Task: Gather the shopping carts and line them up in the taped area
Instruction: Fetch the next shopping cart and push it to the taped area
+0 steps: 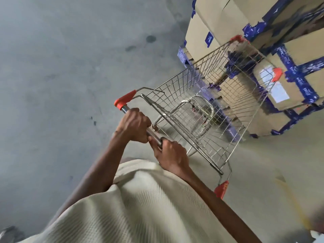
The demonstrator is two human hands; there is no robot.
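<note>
I have both hands curled tight round the chrome handle bar [124, 108] of a wire shopping cart [201, 102], whose basket runs from centre out toward 2 o'clock. The left hand [134, 125] grips just below the red end cap [124, 99]. The right hand [171, 153] grips just beside it, thumbs nearly touching. The rest of the bar is hidden behind the right wrist and forearm, with only its other red cap [221, 189] showing at 5 o'clock. What lies under the basket is too blurred to make out. Cardboard boxes [210, 20] bound in blue tape stack at 1 o'clock, cut off by the frame edge. A faint yellow line [296, 202] smears across the concrete floor [61, 76] at 4 o'clock. A cream ribbed shirt [140, 207] fills 6 o'clock.
</note>
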